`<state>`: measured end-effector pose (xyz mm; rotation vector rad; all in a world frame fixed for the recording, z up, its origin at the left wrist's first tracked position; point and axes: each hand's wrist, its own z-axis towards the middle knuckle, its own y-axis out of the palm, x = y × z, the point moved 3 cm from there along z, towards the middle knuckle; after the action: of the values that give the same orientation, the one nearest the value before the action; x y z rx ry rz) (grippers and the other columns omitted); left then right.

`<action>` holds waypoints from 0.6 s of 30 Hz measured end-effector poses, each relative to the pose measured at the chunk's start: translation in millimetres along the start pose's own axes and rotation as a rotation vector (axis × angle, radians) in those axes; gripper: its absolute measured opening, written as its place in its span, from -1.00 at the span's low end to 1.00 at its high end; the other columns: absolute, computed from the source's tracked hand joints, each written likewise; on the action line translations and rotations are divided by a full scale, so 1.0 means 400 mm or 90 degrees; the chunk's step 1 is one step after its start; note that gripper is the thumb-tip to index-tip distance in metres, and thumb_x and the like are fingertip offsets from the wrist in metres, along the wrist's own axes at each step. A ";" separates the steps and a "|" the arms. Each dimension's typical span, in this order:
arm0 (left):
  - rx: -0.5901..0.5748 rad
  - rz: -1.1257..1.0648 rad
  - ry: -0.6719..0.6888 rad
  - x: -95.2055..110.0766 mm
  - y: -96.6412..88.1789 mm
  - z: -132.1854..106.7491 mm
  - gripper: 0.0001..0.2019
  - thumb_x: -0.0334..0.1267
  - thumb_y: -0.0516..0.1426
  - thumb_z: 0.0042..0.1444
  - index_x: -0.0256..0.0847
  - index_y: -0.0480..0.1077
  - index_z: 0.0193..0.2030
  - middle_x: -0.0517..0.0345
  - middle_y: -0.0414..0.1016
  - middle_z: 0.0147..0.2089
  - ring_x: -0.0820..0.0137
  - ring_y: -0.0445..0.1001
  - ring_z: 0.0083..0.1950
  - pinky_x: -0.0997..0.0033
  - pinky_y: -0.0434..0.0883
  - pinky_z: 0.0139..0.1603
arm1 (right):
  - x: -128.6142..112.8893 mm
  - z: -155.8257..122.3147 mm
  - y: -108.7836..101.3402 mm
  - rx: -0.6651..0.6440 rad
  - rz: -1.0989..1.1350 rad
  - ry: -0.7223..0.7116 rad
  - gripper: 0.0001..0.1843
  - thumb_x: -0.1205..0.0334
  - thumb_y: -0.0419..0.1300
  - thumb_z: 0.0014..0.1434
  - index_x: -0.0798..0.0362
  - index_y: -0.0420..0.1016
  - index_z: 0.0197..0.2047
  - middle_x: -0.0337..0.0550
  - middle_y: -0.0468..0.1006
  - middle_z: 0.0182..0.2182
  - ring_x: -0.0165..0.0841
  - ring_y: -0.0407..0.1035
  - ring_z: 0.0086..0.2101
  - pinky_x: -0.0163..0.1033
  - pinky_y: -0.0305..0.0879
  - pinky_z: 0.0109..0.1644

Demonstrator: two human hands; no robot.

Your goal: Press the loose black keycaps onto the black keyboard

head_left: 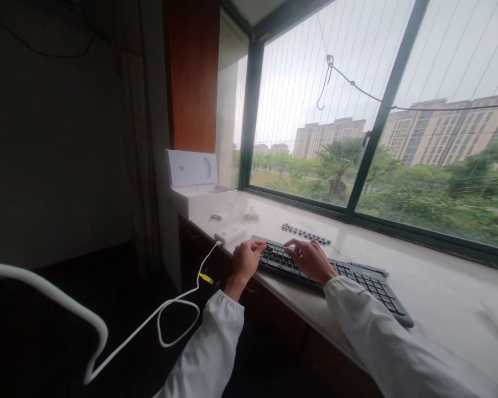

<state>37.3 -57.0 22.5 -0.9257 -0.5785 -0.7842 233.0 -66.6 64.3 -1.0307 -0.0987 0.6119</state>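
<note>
The pale counter [448, 282] supports the black keyboard [373, 287] near its front edge. The right hand [313, 258] is positioned above mid-keyboard; the left hand [247, 260], fingertips together, at its left end. Neither hand's grip can be determined. Keycaps [306, 234] lie behind.

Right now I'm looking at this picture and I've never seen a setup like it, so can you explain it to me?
There's no machine here: one camera, worn on a person's head, looks forward and down at their bare hands. The left hand is at the left end of a dark keyboard; the right hand reaches over its keys. Whether either holds a small piece, I can't tell. The keyboard lies on a pale counter by a window. Behind it are small dark pieces, perhaps keycaps. Farther left stands an open white box.
</note>
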 end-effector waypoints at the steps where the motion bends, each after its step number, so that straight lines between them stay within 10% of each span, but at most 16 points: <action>1: 0.004 -0.001 -0.003 0.001 0.000 0.000 -0.78 -0.08 0.11 0.14 -0.07 0.52 -0.19 0.14 0.59 -0.26 0.40 0.53 -0.21 0.45 0.37 -0.20 | -0.004 0.021 0.007 -0.009 0.034 0.007 -0.64 -0.02 0.00 0.23 0.00 0.52 -0.17 -0.25 0.53 -0.50 -0.44 0.32 -0.51 -0.28 0.12 -0.21; 11: 0.032 0.030 -0.036 0.010 0.004 0.015 -0.74 -0.05 0.08 0.16 -0.03 0.53 -0.14 0.11 0.59 -0.16 0.34 0.52 -0.12 0.40 0.37 -0.13 | -0.005 0.171 0.069 -0.279 0.312 0.024 -0.46 -0.14 0.18 0.03 0.18 0.57 -0.17 -0.11 0.58 -0.36 -0.40 0.32 -0.37 -0.33 0.13 -0.31; 18: 0.041 0.062 -0.023 0.013 0.024 0.011 -0.71 -0.02 0.02 0.20 0.04 0.50 -0.08 0.13 0.57 -0.11 0.32 0.50 -0.12 0.37 0.34 -0.12 | 0.031 0.187 0.098 -0.317 0.341 0.045 -0.53 0.00 0.25 -0.03 0.22 0.59 -0.18 -0.09 0.60 -0.39 -0.42 0.32 -0.40 -0.33 0.13 -0.32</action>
<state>47.5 -51.3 24.0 -0.9028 -0.5828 -0.6590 199.8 11.7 68.7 -1.5805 0.0983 1.0689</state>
